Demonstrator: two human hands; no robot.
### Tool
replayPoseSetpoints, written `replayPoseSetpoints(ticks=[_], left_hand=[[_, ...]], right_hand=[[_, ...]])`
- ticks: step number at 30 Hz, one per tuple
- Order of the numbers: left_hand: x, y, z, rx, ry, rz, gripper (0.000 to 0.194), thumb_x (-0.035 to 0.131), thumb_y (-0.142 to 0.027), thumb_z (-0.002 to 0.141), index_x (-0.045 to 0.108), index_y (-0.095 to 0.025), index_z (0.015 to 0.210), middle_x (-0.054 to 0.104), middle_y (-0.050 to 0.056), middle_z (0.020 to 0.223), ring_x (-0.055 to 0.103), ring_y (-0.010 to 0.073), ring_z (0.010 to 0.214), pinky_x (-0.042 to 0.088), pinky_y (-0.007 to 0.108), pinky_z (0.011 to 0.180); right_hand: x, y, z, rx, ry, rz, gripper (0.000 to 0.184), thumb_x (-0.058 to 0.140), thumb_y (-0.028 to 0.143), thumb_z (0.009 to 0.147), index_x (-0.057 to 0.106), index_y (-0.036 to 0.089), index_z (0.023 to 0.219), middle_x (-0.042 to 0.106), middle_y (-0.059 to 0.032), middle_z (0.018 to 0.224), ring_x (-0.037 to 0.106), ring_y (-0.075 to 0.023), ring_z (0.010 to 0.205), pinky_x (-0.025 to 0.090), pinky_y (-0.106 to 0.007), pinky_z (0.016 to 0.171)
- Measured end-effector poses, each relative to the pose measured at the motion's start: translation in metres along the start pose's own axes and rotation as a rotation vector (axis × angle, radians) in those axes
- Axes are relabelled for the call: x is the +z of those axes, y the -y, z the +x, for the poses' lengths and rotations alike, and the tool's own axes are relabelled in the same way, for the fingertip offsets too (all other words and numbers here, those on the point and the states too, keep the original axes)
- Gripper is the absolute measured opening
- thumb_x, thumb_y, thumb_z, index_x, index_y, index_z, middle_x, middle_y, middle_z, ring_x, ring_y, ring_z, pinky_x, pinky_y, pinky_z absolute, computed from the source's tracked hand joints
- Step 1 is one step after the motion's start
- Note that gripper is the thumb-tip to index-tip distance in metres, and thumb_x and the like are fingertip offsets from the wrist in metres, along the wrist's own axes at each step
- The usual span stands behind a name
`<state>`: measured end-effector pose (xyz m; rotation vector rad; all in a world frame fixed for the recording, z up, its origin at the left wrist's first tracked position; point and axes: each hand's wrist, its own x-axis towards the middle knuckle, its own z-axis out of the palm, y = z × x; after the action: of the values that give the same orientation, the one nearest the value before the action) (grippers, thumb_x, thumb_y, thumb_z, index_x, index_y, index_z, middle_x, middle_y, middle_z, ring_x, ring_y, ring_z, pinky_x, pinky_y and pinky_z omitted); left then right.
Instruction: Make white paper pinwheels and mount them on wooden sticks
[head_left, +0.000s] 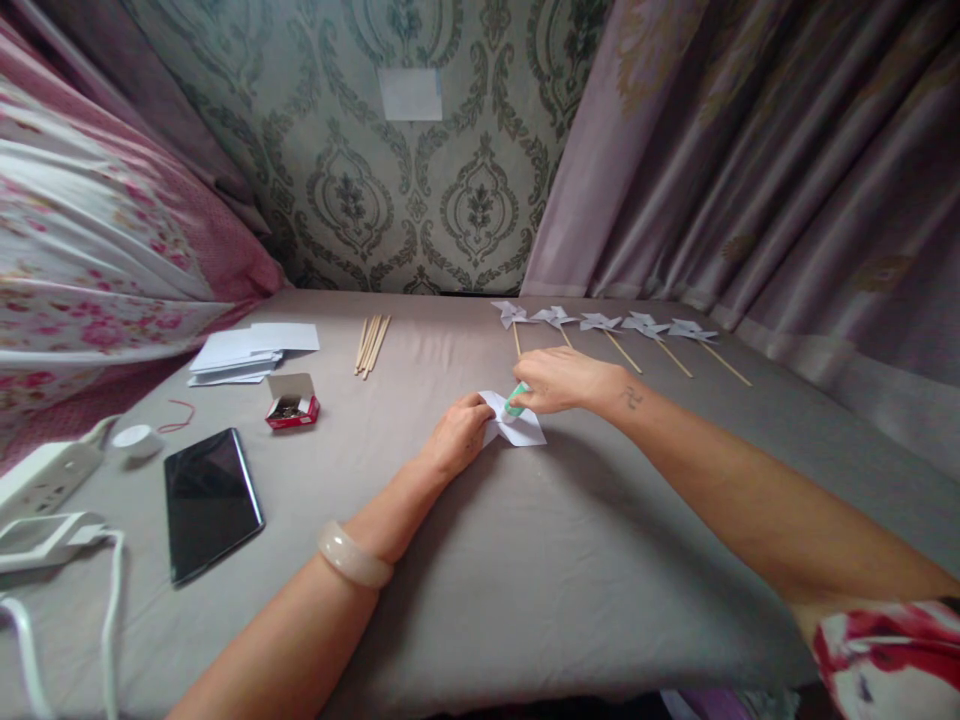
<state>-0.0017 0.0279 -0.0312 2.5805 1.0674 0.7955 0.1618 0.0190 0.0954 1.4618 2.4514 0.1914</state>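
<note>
Grey tablecloth (480,600) runs open from the white paper pinwheel (527,432) to its near edge; left hand (455,435) clamps pinwheel, right hand (559,380) green-and-white tube (517,399).

A dark-screened smartphone (214,505) lies flat at the left, near a white power strip (56,478) and a white charger (45,540) whose white cable (112,620) runs toward the viewer. Behind the tabletop, a white rectangular sheet (411,95) sits on grey-green damask wallpaper (345,160). Folded mauve curtains (750,150) hang at the right, while pink-and-white floral fabric (82,250) drapes down the left side.
</note>
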Motion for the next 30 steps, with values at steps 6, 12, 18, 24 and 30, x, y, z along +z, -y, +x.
replayPoseSetpoints(ticks=[6, 12, 18, 24, 30], left_hand=[[-0.003, -0.002, 0.0, -0.011, 0.023, 0.005, 0.024, 0.045, -0.009, 0.086, 0.069, -0.015, 0.085, 0.064, 0.009, 0.09, 0.062, 0.0182, 0.086, 0.049, 0.027, 0.08], [-0.002, 0.0, 0.0, 0.01, -0.001, -0.026, 0.025, 0.046, -0.009, 0.086, 0.069, -0.017, 0.092, 0.065, 0.008, 0.094, 0.063, 0.0173, 0.091, 0.05, 0.027, 0.085], [-0.006, -0.003, -0.001, -0.075, -0.035, -0.021, 0.034, 0.047, 0.0, 0.073, 0.07, -0.018, 0.09, 0.065, 0.006, 0.097, 0.063, 0.0162, 0.089, 0.05, 0.027, 0.084], [-0.02, -0.011, -0.005, -0.109, -0.023, -0.145, 0.03, 0.054, -0.004, 0.068, 0.072, -0.018, 0.087, 0.062, 0.007, 0.102, 0.061, 0.0172, 0.092, 0.05, 0.03, 0.085], [-0.027, -0.014, -0.007, -0.097, 0.021, -0.145, 0.015, 0.063, -0.016, 0.074, 0.072, -0.021, 0.085, 0.059, 0.008, 0.109, 0.055, 0.0227, 0.106, 0.043, 0.043, 0.098]], right_hand=[[0.035, -0.02, -0.025, 0.204, -0.1, 0.257, 0.04, 0.046, 0.048, 0.087, 0.071, 0.017, 0.092, 0.071, -0.0149, 0.1, 0.065, -0.0269, 0.092, 0.043, -0.03, 0.068], [0.089, -0.044, -0.05, 0.421, -0.301, 0.935, 0.048, 0.05, 0.059, 0.08, 0.068, 0.016, 0.085, 0.065, -0.0042, 0.07, 0.059, -0.0186, 0.068, 0.04, -0.028, 0.061], [0.13, -0.055, -0.064, 0.429, -0.446, 1.676, 0.05, 0.06, 0.065, 0.071, 0.063, 0.018, 0.09, 0.068, -0.0087, 0.089, 0.064, -0.0195, 0.078, 0.05, -0.033, 0.069], [0.15, -0.058, -0.056, 0.547, -0.759, 1.613, 0.056, 0.075, 0.056, 0.058, 0.058, 0.019, 0.097, 0.068, -0.0097, 0.104, 0.064, -0.0224, 0.097, 0.048, -0.038, 0.089], [0.171, -0.064, -0.052, 0.612, -0.818, 1.386, 0.048, 0.068, 0.054, 0.067, 0.054, 0.02, 0.098, 0.067, -0.012, 0.111, 0.063, -0.0242, 0.102, 0.048, -0.042, 0.092]])
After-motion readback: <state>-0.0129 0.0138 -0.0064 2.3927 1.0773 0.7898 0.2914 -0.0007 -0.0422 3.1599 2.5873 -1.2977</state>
